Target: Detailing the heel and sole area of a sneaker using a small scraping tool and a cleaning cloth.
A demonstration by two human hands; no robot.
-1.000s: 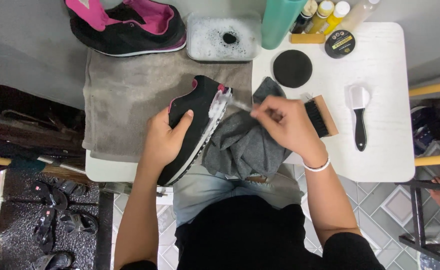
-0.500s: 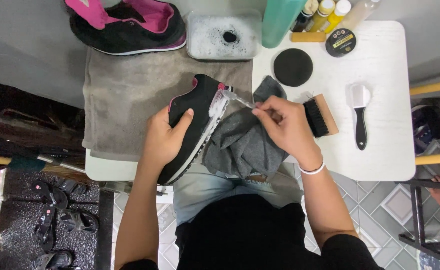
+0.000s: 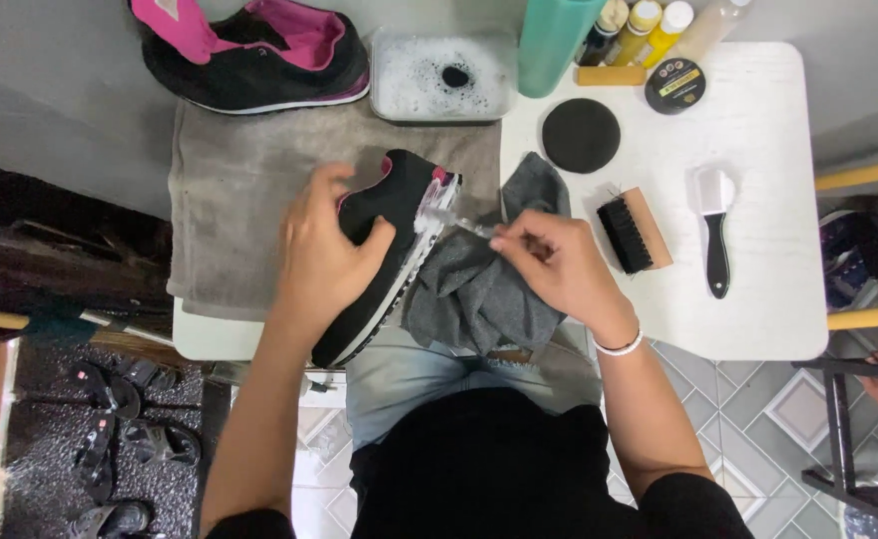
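Head view: shoe is gripped by the left hand, tilted off the counter edge; right hand fingers pinched on a cloth at the toe; sole probably best wiped with short strokes, shoe kept steady.

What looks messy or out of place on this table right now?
Nothing is spilled. The grey cloth droops off the table's front edge, and the shoe in the left hand overhangs it too.
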